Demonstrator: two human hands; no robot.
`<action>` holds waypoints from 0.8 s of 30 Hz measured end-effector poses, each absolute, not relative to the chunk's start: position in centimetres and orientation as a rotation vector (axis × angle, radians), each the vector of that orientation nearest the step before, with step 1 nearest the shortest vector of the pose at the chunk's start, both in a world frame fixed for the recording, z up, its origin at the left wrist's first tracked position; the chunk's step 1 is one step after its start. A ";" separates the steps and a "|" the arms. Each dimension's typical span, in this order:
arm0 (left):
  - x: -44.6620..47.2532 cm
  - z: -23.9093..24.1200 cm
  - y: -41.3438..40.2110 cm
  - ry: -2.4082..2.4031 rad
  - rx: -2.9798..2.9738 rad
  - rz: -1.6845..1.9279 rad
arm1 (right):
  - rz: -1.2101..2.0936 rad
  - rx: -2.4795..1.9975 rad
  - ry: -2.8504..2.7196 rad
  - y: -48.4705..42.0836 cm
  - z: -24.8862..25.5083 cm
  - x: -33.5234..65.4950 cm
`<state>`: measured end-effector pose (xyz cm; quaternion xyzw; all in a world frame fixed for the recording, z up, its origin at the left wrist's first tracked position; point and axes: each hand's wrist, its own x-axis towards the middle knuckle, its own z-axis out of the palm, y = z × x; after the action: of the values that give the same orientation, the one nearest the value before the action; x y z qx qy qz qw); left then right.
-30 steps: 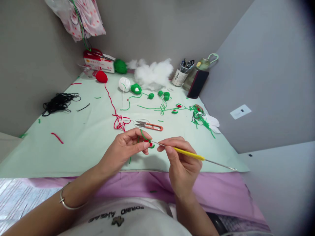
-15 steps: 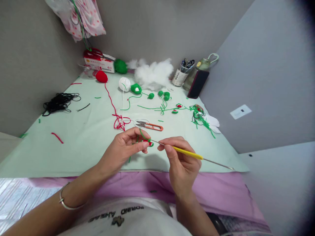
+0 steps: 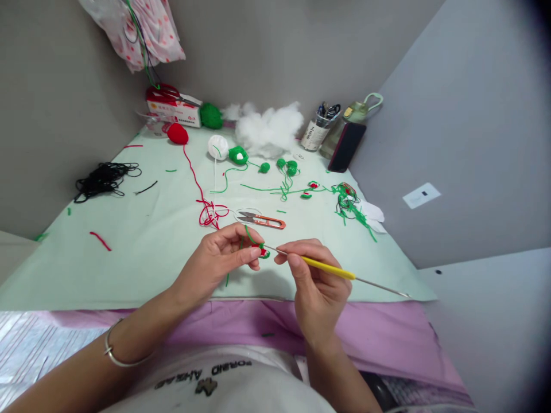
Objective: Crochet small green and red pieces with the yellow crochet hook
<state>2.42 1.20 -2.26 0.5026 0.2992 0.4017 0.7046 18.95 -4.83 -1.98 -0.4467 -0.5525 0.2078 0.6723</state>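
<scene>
My left hand [image 3: 228, 250] pinches a small red, white and green crochet piece [image 3: 263, 252] between thumb and fingers, which hide part of it. A strand of green yarn [image 3: 248, 234] runs over the index finger. In my right hand [image 3: 321, 275] is a crochet hook with a yellow handle [image 3: 329, 268], gripped like a pen. Its thin metal tip points left and meets the crochet piece; whether it is through a stitch I cannot tell. Just beyond my hands lie orange-handled thread snips [image 3: 267, 221], beside a loose tangle of red yarn [image 3: 210, 215].
Farther back are a red yarn ball [image 3: 178, 133], a white yarn ball [image 3: 217, 147], white stuffing [image 3: 269, 126] and small green crochet balls [image 3: 291, 167]. Black yarn [image 3: 105, 180] lies left, green scraps [image 3: 348, 201] right. A phone [image 3: 346, 147] leans against a bottle [image 3: 355, 112].
Almost nothing differs. The crochet piece has turned or shifted very slightly in my left fingers, with the hook tip still at it.
</scene>
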 end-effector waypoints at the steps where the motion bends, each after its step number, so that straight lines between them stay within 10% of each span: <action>1: 2.4 -2.3 1.2 0.665 1.114 0.893 | 0.468 -1.005 -1.243 -4.8 -2.0 19.0; 24: 2.6 -2.2 1.3 0.656 1.089 0.882 | 0.446 -0.997 -1.276 -4.9 -2.1 18.9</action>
<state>2.55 1.31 -2.15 0.4920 0.2963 0.3982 0.7153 18.90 -4.87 -2.08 -0.4421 -0.5658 0.1978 0.6674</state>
